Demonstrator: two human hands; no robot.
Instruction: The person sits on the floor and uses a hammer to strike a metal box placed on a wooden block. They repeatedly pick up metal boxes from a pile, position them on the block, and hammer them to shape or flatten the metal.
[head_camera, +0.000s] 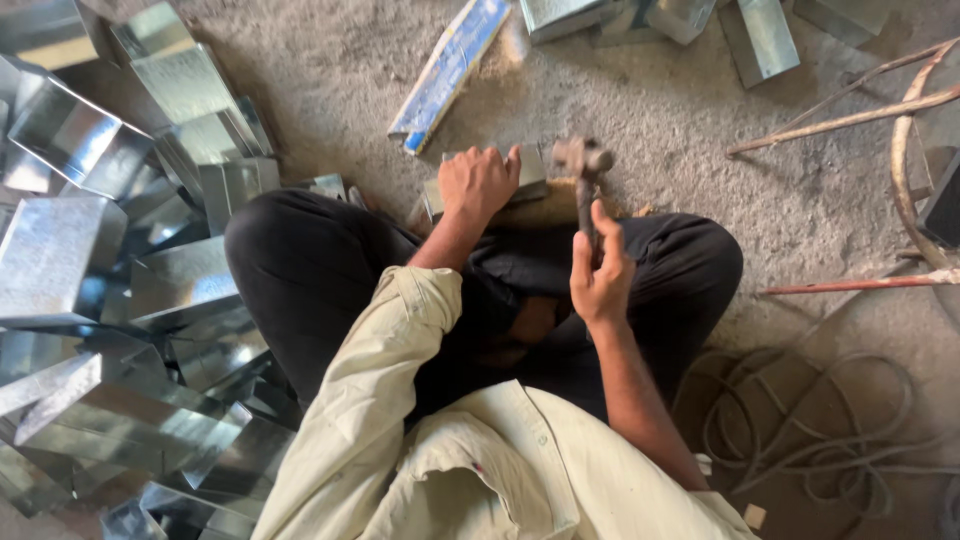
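My right hand clenched on hammer, handle axis pointing away, head raised just right of sheet-metal piece; my left hand pressing piece flat.

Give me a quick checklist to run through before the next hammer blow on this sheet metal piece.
1. Right hand gripping the hammer handle: ok.
2. Left hand pressing down the sheet metal piece: ok.
3. Left fingers clear of the hammer head: not ok, they lie close beside it.
4. Piece lying flat on its support: cannot tell, the hand covers it.
5. Knees clear of the strike spot: ok.
6. Hammer head tight on its handle: cannot tell, blurred.
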